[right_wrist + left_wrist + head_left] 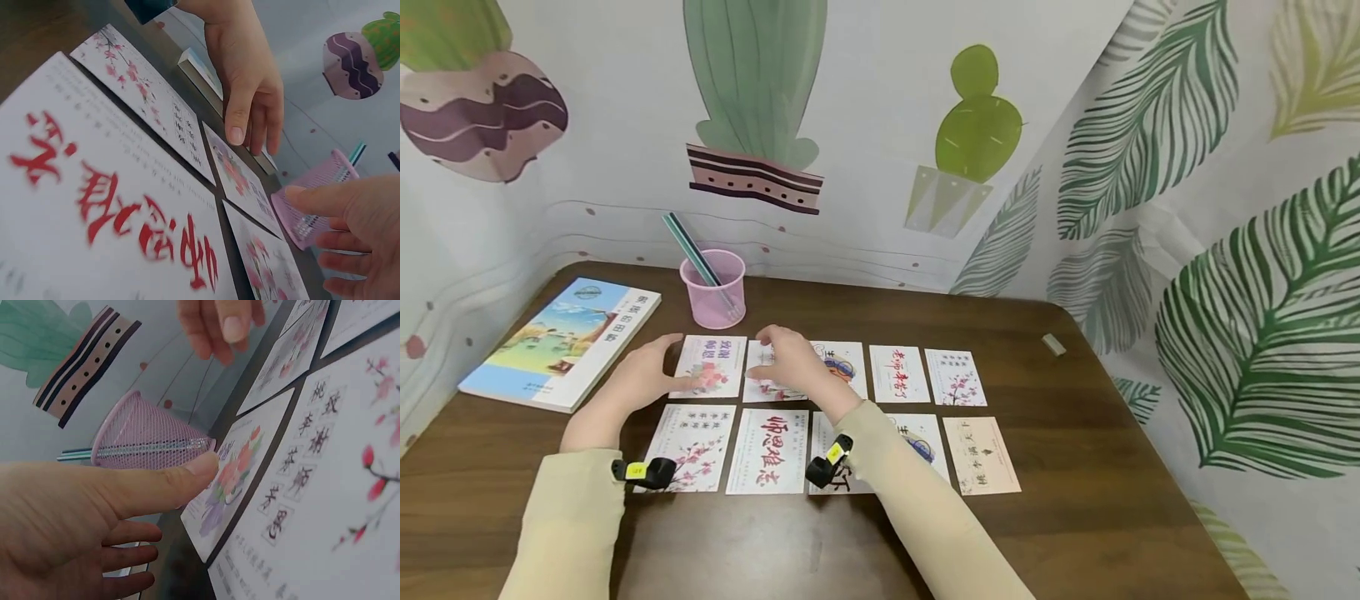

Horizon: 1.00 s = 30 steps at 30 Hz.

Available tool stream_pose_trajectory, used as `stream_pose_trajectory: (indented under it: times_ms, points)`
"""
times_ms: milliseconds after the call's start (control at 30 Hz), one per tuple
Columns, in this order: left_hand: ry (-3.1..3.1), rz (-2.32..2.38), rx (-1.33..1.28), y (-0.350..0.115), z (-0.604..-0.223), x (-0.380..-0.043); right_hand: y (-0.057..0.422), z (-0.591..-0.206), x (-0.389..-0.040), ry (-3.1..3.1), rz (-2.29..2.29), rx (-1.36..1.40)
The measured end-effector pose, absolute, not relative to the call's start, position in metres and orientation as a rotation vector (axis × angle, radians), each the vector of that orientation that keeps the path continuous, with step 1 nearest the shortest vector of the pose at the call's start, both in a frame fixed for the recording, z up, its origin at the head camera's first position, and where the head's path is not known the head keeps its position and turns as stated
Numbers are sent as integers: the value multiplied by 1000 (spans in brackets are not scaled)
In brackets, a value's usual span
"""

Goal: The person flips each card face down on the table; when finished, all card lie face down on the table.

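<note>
Several printed cards lie in two rows on the table. My left hand (642, 377), fingers relaxed and thumb extended, hovers at the left edge of the back-left card with a flower bouquet (709, 367). Over the neighbouring pink-flower card (786, 395) is my right hand (797, 363), covering part of it; nothing shows between its loosely bent fingers. In the right wrist view both hands appear above the cards, thumbs out. Closer in the front row are a blossom card (696, 442) and a red-calligraphy card (769, 452). My right sleeve partly hides the front-row cards beside these.
A pink mesh pen cup (715, 304) holding pencils (691, 248) stands behind the cards. To the left lies a book (561, 342). A small pale block (1054, 344) sits at the right on the brown table (1097, 483). Patterned walls border the back and right.
</note>
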<state>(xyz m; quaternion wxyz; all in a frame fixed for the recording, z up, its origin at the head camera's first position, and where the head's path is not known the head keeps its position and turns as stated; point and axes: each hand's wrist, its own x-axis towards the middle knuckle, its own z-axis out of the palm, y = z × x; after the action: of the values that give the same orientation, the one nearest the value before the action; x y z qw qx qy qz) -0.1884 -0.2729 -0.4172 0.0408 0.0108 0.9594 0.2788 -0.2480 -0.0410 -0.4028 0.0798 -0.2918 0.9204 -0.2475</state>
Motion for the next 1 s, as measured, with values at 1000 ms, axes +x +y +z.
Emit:
stream_pose_trajectory:
  times_ms: [1000]
  points:
    - [2839,994,63,-268,-422,-189,-75,-427,-270,2686,-555,-942]
